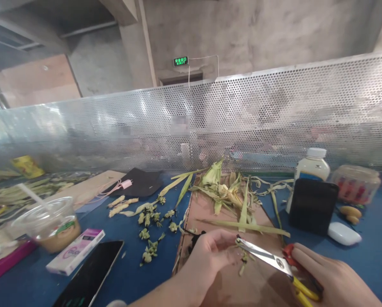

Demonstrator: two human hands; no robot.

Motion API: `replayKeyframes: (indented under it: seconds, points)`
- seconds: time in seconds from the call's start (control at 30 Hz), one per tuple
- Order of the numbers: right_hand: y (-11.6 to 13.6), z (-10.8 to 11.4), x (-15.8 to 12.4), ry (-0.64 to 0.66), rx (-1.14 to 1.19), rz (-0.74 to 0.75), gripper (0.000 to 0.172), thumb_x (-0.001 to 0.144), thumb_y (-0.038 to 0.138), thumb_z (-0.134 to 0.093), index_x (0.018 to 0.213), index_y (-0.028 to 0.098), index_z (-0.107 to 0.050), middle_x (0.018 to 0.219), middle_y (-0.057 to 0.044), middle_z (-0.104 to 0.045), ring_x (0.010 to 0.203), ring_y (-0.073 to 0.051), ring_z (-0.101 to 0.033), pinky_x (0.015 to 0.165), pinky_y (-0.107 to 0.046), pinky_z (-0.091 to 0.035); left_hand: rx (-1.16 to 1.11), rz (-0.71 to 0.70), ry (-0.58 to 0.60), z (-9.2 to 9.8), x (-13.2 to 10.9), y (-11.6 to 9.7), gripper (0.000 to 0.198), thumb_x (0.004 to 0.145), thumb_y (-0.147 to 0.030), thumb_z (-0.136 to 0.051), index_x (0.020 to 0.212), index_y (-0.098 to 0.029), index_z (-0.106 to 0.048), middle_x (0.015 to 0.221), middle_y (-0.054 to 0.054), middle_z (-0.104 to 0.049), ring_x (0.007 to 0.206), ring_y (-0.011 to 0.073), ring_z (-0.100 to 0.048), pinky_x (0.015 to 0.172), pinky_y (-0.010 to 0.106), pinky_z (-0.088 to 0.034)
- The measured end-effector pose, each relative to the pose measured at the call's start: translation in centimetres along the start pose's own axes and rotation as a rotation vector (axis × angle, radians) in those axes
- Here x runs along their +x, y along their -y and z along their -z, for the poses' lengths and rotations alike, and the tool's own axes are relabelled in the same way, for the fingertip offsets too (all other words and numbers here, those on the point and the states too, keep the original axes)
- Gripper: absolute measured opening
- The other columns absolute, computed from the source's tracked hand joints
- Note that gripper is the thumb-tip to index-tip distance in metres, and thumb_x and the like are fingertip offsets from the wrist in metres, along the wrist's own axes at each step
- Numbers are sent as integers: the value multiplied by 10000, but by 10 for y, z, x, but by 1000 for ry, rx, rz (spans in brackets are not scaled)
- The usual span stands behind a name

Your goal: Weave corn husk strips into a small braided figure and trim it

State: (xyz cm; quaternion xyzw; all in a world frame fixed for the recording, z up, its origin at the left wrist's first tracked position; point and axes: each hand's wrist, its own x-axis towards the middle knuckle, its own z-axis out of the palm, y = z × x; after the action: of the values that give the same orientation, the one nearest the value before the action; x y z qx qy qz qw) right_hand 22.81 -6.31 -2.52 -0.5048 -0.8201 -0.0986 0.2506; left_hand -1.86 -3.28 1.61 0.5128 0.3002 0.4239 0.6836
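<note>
My right hand (pixel 333 273) grips a pair of scissors (pixel 276 260) with red and yellow handles, their blades pointing left. At the blade tips, my left hand (pixel 208 258) pinches a small, greenish, knotted husk piece (pixel 243 260), partly hidden by the fingers and blades. Both hands are over a brown cardboard sheet (pixel 235 294). Beyond them on the cardboard lies a heap of dry, pale green husks (pixel 219 189), with one long strip (pixel 258 227) across its near side. Several small knotted husk pieces (pixel 150 250) rest on the blue tabletop to the left.
On the left are a phone (pixel 90 273), a pink-and-white box (pixel 76 251) and a plastic cup with a straw (pixel 58 230). At right stand a white bottle (pixel 312 166), a black upright device (pixel 313 207) and a white case (pixel 343 233). A perforated metal screen (pixel 258 111) runs behind.
</note>
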Motion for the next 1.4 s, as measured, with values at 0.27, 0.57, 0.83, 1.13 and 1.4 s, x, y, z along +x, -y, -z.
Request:
replayKeyframes:
  seconds: [0.27, 0.57, 0.83, 1.13, 1.4]
  points:
    - [1, 1, 1, -9, -63, -50, 86, 747, 229, -498, 692, 217, -432, 608, 5, -554, 484, -115, -509, 459, -195, -362, -30, -68, 28, 4, 3, 5, 227, 700, -255, -669, 882, -123, -640, 839, 63, -613, 713, 124, -527, 679, 255, -394]
    - [13, 6, 12, -215, 136, -243, 180, 742, 364, -526, 758, 208, -437, 719, -15, -561, 586, -130, -537, 523, -205, -425, -206, -20, 72, 6, 4, -2, 203, 681, -250, -685, 813, -123, -597, 793, 59, -621, 718, 128, -558, 691, 259, -401]
    - [35, 3, 19, -173, 626, -390, 179, 775, 363, -513, 755, 193, -459, 671, 13, -561, 636, -139, -551, 549, -187, -456, -267, -4, 89, 6, 5, 3, 363, 637, -232, -722, 971, -130, -621, 663, 20, -591, 633, 118, -551, 699, 287, -429]
    - [57, 3, 21, -113, 569, -315, 165, 760, 360, -497, 759, 197, -474, 654, 6, -556, 594, -139, -539, 516, -201, -441, -210, -54, 7, 9, 7, 11, 218, 602, -122, -733, 792, -129, -627, 805, 29, -595, 720, 113, -554, 728, 260, -446]
    - [38, 8, 17, 6, 370, -284, 152, 778, 354, -474, 780, 203, -486, 691, -8, -585, 555, -130, -534, 510, -216, -434, 14, -114, -113, 13, 9, 10, 272, 590, -172, -737, 760, -151, -526, 788, 19, -567, 777, 153, -538, 704, 269, -449]
